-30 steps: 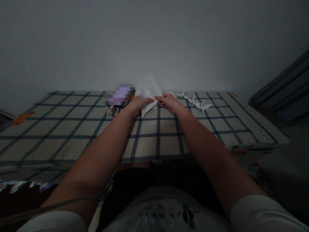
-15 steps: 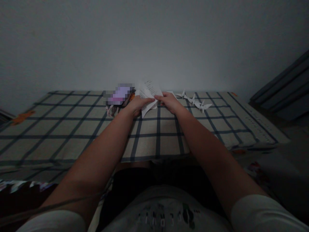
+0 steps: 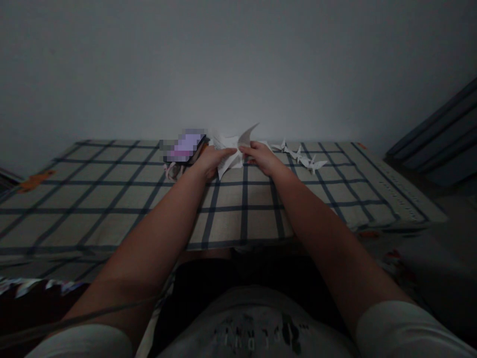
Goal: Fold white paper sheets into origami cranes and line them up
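Between my two hands is a white sheet of paper (image 3: 233, 162), held just above the checked cloth at the back of the table. My left hand (image 3: 211, 160) grips its left part, with the thumb stretched across the top and the other fingers mostly hidden beneath. The fingertips of my right hand (image 3: 259, 155) pinch the right side of the paper. One flap rises in a curve above my right fingertips, and a pointed corner hangs toward me. Several white folded paper cranes (image 3: 298, 155) stand in a row to the right of my right hand.
A phone with a blurred purple screen (image 3: 185, 146) leans on a soft bundle (image 3: 173, 171) left of my left hand. The plaid tablecloth (image 3: 261, 219) covers the table, whose back edge meets a grey wall (image 3: 238, 64). Dark folded fabric (image 3: 439, 134) hangs at the right.
The printed flap that stood up behind my hands has swung into a narrower, curved shape leaning right. Both hands stay in nearly the same place.
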Tool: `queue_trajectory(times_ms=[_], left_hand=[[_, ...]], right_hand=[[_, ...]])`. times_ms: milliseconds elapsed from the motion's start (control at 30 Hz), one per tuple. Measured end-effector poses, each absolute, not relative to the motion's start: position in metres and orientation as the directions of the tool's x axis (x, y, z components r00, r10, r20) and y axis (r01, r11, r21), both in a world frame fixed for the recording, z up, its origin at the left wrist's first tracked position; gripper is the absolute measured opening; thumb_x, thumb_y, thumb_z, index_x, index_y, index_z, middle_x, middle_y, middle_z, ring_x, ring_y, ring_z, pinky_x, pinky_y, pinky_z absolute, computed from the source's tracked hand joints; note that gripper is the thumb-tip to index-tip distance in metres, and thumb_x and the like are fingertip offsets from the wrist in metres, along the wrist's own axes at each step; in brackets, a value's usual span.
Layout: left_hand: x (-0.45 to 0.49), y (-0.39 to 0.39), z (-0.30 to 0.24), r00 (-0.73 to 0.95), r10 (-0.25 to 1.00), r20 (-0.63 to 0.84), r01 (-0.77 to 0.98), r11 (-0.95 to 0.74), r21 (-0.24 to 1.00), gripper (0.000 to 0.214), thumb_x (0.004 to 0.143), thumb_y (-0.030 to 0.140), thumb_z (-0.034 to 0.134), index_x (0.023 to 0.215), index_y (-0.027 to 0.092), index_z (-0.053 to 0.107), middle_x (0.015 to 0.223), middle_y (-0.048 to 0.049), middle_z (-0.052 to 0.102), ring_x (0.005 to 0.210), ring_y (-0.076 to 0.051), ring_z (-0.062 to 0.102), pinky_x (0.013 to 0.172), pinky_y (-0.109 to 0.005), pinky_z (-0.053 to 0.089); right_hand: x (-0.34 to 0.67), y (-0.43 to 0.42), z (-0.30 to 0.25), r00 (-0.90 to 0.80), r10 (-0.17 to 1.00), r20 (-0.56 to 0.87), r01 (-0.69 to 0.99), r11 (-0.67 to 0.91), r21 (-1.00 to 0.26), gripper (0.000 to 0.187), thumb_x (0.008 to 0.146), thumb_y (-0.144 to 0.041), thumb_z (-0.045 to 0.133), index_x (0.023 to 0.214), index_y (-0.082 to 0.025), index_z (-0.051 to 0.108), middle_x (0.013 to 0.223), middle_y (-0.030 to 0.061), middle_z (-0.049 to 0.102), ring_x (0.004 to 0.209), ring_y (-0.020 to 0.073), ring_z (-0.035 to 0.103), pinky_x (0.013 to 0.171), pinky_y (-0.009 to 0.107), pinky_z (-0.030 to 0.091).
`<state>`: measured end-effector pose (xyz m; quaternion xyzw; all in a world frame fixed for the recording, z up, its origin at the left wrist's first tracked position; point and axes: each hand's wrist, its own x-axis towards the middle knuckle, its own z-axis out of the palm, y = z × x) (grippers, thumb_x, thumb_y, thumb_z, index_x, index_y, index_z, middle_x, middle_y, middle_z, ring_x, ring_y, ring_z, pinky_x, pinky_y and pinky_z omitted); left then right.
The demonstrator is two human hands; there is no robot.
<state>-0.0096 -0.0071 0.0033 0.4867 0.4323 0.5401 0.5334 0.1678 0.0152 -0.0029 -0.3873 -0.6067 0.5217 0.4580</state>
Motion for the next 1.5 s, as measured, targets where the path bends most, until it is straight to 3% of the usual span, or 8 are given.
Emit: queue_trajectory(times_ms=[133,433,700,967,1033,1133,1233,1500], left_hand=[[-0.010,-0.003,0.001,0.028,0.997,0.067,-0.160,-0.061,0.985,0.055,0.064,0.018,0.081,0.117,0.012,0.068,0.121,-0.0160,0.072,0.098,-0.028,0.073,0.084,-0.037,0.061],[-0.010,-0.003,0.000,-0.011,0.996,0.090,-0.189,-0.091,0.978,0.052,0.065,0.015,0.079,0.116,0.014,0.069,0.125,-0.0144,0.071,0.107,-0.029,0.071,0.091,-0.039,0.059],[-0.016,0.010,-0.009,-0.080,0.992,0.095,-0.242,-0.112,0.964,0.051,0.062,0.017,0.082,0.112,0.012,0.070,0.124,-0.0164,0.071,0.103,-0.030,0.072,0.091,-0.041,0.058],[-0.014,0.006,-0.006,-0.097,0.993,0.069,-0.245,-0.091,0.965,0.047,0.062,0.016,0.083,0.108,0.015,0.072,0.119,-0.0149,0.073,0.102,-0.031,0.072,0.091,-0.043,0.059],[-0.015,0.006,-0.006,-0.090,0.994,0.065,-0.247,-0.086,0.965,0.048,0.062,0.017,0.084,0.108,0.015,0.071,0.119,-0.0148,0.073,0.102,-0.032,0.072,0.091,-0.044,0.059],[-0.015,0.006,-0.006,-0.069,0.995,0.070,-0.257,-0.085,0.963,0.049,0.062,0.017,0.084,0.109,0.015,0.071,0.120,-0.0152,0.072,0.102,-0.032,0.072,0.090,-0.044,0.059],[-0.015,0.005,-0.005,-0.065,0.995,0.074,-0.249,-0.088,0.965,0.048,0.063,0.017,0.083,0.109,0.014,0.071,0.120,-0.0156,0.072,0.104,-0.032,0.071,0.090,-0.042,0.059],[-0.014,0.004,-0.004,-0.087,0.994,0.071,-0.210,-0.088,0.974,0.050,0.064,0.018,0.083,0.113,0.014,0.071,0.120,-0.0167,0.072,0.106,-0.033,0.071,0.092,-0.044,0.058]], right_hand=[[0.168,0.015,-0.002,-0.266,0.956,0.121,0.009,0.128,-0.992,0.021,0.083,-0.036,0.069,0.091,-0.017,0.068,0.093,0.0039,0.068,0.073,0.0093,0.057,0.056,0.018,0.043],[0.169,0.015,-0.001,-0.216,0.942,0.258,0.007,0.266,-0.964,0.023,0.080,-0.040,0.071,0.088,-0.018,0.068,0.080,-0.0007,0.064,0.069,0.0089,0.054,0.058,0.020,0.041],[0.172,0.021,0.004,0.044,0.975,0.217,-0.084,0.220,-0.972,0.023,0.089,-0.041,0.061,0.081,-0.019,0.061,0.076,-0.0010,0.061,0.062,0.0077,0.052,0.052,0.018,0.037],[0.187,0.042,-0.012,0.193,0.923,0.334,0.390,0.241,-0.889,0.026,0.088,-0.034,0.056,0.073,-0.015,0.065,0.068,0.0024,0.060,0.067,0.0153,0.058,0.064,0.027,0.046],[0.191,0.044,-0.011,0.183,0.917,0.354,0.454,0.241,-0.858,0.020,0.084,-0.027,0.058,0.087,-0.013,0.071,0.079,0.0053,0.067,0.076,0.0181,0.063,0.072,0.030,0.050],[0.194,0.040,-0.005,0.196,0.897,0.397,0.562,0.229,-0.795,0.043,0.079,-0.016,0.060,0.121,-0.011,0.068,0.098,0.0105,0.073,0.089,0.0208,0.067,0.088,0.035,0.052],[0.194,0.031,0.002,0.170,0.900,0.401,0.659,0.198,-0.726,0.057,0.079,-0.017,0.059,0.136,-0.011,0.059,0.111,0.0140,0.072,0.100,0.0238,0.068,0.097,0.039,0.050],[0.195,0.009,0.013,0.132,0.922,0.364,0.824,0.103,-0.557,0.046,0.085,-0.019,0.051,0.128,-0.022,0.066,0.119,0.0123,0.071,0.112,0.0308,0.066,0.096,0.047,0.050]])
